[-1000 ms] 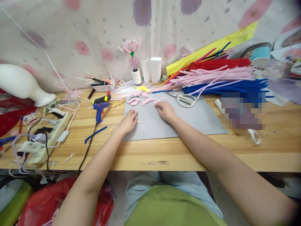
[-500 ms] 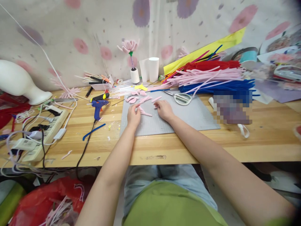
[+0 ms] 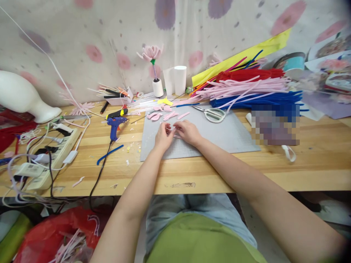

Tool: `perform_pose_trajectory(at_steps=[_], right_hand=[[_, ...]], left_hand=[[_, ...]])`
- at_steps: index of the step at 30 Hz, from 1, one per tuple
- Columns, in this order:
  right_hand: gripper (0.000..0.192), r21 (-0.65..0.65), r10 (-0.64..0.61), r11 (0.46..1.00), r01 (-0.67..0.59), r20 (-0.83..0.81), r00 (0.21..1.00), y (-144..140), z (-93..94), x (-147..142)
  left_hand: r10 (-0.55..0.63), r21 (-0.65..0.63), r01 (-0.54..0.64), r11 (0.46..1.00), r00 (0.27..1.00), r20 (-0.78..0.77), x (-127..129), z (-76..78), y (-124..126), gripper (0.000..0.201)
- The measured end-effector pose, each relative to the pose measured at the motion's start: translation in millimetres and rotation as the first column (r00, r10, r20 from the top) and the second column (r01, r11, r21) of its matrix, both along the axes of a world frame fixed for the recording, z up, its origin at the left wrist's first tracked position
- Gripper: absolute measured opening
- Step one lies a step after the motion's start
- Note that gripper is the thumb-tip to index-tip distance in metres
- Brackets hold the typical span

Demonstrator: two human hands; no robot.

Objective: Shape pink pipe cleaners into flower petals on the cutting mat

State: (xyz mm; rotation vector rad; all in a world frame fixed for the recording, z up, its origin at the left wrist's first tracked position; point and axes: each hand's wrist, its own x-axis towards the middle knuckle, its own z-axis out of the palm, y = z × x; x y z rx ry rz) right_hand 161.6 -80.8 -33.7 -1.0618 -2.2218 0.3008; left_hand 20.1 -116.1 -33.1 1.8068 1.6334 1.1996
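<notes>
My left hand point(image 3: 163, 136) and my right hand point(image 3: 188, 132) meet over the grey cutting mat point(image 3: 216, 140). Both have their fingers pinched on a short pink pipe cleaner point(image 3: 178, 136), mostly hidden behind them. Just beyond lie bent pink pipe-cleaner petals point(image 3: 155, 116), a folded pink bundle point(image 3: 170, 115) and a short straight pink piece point(image 3: 183, 115). Scissors with pale handles point(image 3: 215, 115) rest on the mat's far side, to the right of my hands.
Left of the mat lie a blue glue gun point(image 3: 115, 126) and a bent blue pipe cleaner point(image 3: 109, 155). A power strip point(image 3: 59, 157) with tangled cables sits farther left. Behind stand a pink flower point(image 3: 152, 54) and bundles of pink pipe cleaners point(image 3: 244, 87).
My right hand has come left and my left hand slightly right, so they now meet at the pink pipe cleaner. The view has shifted a little.
</notes>
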Motion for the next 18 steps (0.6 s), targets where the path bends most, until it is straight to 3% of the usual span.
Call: perform_pose_trajectory(at_steps=[6, 10, 15, 18], right_hand=[[0.021, -0.039, 0.089, 0.995, -0.094, -0.122, 0.989, -0.4, 0.5, -0.7], [0.024, -0.100, 0.085, 0.989, -0.106, -0.192, 0.978, -1.4, 3.3, 2.4], [0.028, -0.142, 0.104, 0.981, -0.135, -0.209, 0.972, -4.0, 6.3, 3.2], [0.031, -0.153, 0.108, 0.977, -0.149, -0.247, 0.963, -3.8, 7.3, 2.8]], left_hand=[[0.031, 0.021, -0.030, 0.999, 0.998, -0.061, -7.4, 2.1, 2.6, 0.010], [0.055, -0.013, -0.055, 0.998, 0.999, -0.003, -7.2, 2.6, 3.1, 0.011], [-0.014, -0.056, 0.015, 0.998, 1.000, 0.024, -4.8, 1.5, 4.5, 0.016], [0.023, -0.072, -0.019, 0.997, 0.998, 0.059, -5.7, -1.0, 6.3, 0.012]])
